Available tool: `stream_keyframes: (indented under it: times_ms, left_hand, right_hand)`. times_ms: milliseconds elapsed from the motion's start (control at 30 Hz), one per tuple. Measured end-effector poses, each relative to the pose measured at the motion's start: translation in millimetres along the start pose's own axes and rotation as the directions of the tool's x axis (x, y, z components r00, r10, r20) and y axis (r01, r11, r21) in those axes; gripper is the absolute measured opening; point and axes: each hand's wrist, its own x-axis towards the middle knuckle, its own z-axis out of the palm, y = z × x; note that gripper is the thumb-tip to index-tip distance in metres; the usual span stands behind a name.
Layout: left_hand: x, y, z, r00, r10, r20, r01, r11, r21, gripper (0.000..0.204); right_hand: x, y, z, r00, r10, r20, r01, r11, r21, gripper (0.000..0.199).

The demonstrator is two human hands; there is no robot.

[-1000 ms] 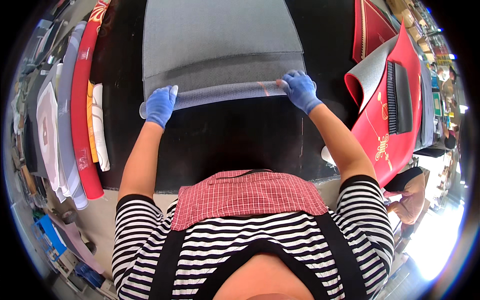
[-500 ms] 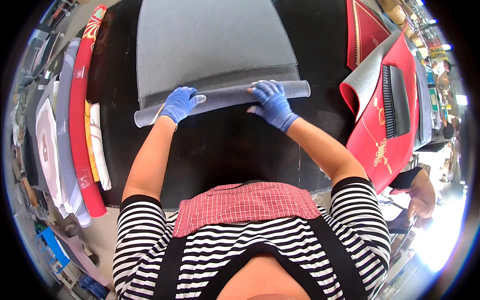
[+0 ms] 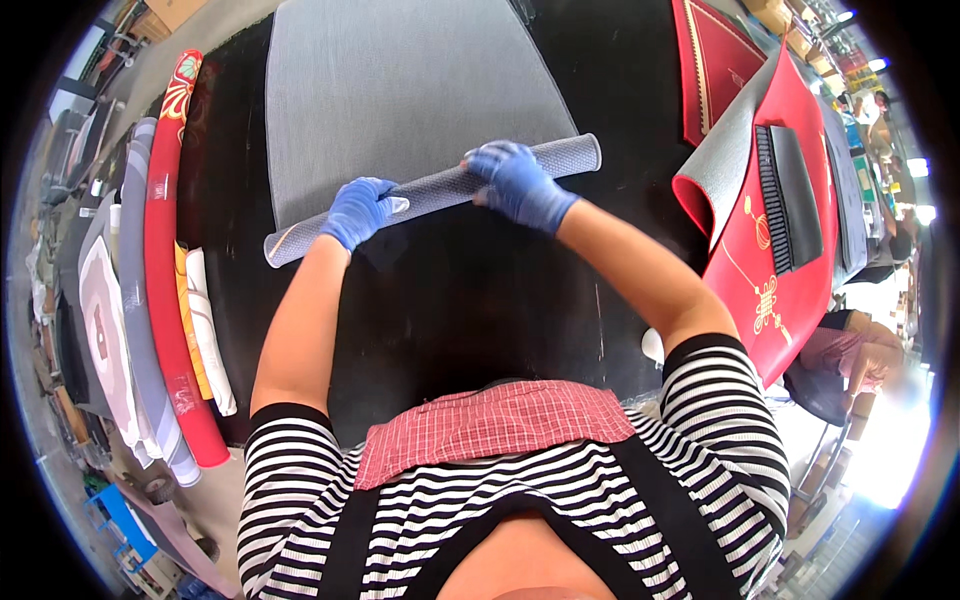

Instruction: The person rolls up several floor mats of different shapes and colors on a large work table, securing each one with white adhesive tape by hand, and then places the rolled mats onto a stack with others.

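Since a second ago, on the black worktop [image 3: 480, 310], the grey mat [image 3: 410, 90] has been rolled further, and its roll [image 3: 432, 196] slants more, left end lower. I see both forearms [image 3: 302, 325] reaching forward. The right hand [image 3: 518, 186] has moved in from the end, palm down over the roll, too blurred to tell whether it grips; the left hand [image 3: 360, 212] grasps the roll, thumb pointing right.

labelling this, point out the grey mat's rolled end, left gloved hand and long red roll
Grey mat's rolled end [image 3: 432, 194]: head view, middle of its curved surface.
Left gloved hand [image 3: 356, 214]: head view, back of the glove.
Long red roll [image 3: 162, 262]: head view, about midway along its length.
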Motion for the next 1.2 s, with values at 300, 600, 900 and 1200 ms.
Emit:
stream_keyframes:
  times_ms: [300,600,900,1200]
  left_hand:
    - [1.4,42.4,6.7,0.947,0.231,-0.225,-0.095,0.867,0.49,0.079]
    - [56.1,20.4,-24.7,0.999,0.006,0.051,-0.028,0.895,0.445,0.076]
    - [-87.3,56.8,32.0,0.964,0.098,0.247,-0.167,0.946,0.277,0.076]
    - [-216.0,73.0,115.8,0.985,0.161,-0.053,-0.116,0.866,0.487,0.082]
  right_hand:
    - [50.9,43.7,11.6,0.961,0.152,0.229,-0.202,0.956,0.214,0.041]
    - [72.0,-9.6,6.5,0.95,0.214,0.227,-0.126,0.929,-0.348,0.09]
    - [-47.3,-96.7,-13.4,0.885,0.167,0.434,-0.072,0.971,-0.227,0.057]
    - [-112.5,-142.8,-19.2,0.699,0.149,0.699,-0.3,0.949,0.098,0.061]
